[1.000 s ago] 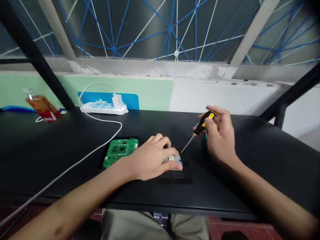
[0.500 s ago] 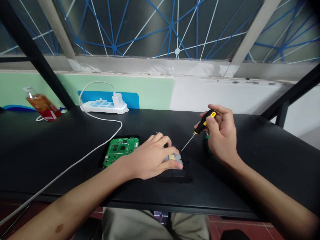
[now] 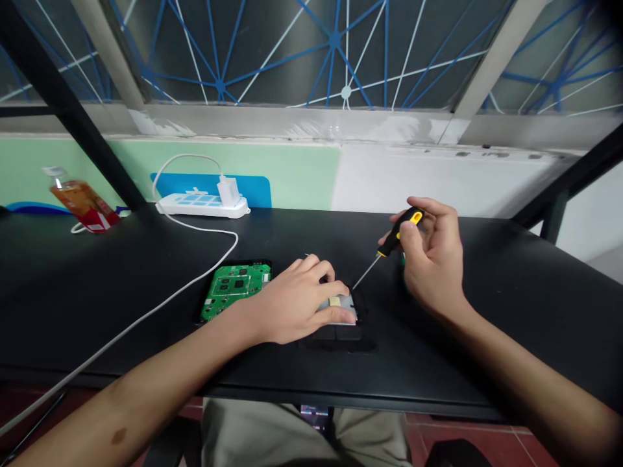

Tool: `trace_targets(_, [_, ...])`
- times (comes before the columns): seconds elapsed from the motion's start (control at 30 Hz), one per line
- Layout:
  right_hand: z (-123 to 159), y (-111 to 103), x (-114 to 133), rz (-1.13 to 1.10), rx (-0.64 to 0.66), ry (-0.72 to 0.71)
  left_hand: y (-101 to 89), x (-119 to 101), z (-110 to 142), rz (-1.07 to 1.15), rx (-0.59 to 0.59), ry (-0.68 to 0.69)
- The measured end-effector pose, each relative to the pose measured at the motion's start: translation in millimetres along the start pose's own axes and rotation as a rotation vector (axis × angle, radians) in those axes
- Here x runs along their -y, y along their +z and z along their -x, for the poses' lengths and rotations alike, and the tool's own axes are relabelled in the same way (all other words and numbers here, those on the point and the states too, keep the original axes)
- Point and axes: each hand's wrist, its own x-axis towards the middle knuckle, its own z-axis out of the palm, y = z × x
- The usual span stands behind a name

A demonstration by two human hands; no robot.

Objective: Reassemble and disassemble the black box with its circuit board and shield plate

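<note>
Nearest: person's lap (image 3: 292, 431) w/ lit screen (image 3: 314, 417) btwn legs, then desk (image 3: 516, 311). On it, black piece (image 3: 347, 333), & just beyond that the grey plate (image 3: 346, 302) w/ yellowish pad, right by L hand's fingertips, well to the left of R hand. L hand (image 3: 292, 300) part-curled, thumb & index holding plate btwn them. R hand (image 3: 433, 253) closed round driver (image 3: 392, 242), shaft tilted down-left, tip at plate's far right corner; can't tell if touching. Green board (image 3: 233, 290) left of L hand, partly behind forearm. Farther: cable (image 3: 236, 240), strip (image 3: 233, 211) w/ charger (image 3: 228, 192), bottle (image 3: 87, 204) far left, window (image 3: 272, 52) behind. Vs ½ s ago: view's shifted, so everything's a bit higher; both grips unchanged, tip still same corner.
</note>
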Motion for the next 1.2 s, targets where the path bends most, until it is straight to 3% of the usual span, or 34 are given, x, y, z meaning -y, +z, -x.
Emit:
trace_targets(0.37, [1, 1, 5, -0.011, 0.015, 0.007, -1.4, -1, -1, 0.004, 0.009, 0.000])
trace_targets(0.7, [5, -1, 12, -0.082, 0.108, -0.041, -1.0, 1, -1, 0.016, -0.004, 0.007])
trace_targets(1.2, [8, 6, 31, -0.040, 0.360, -0.187, -4.4, 2, -1, 0.031, -0.008, -0.057])
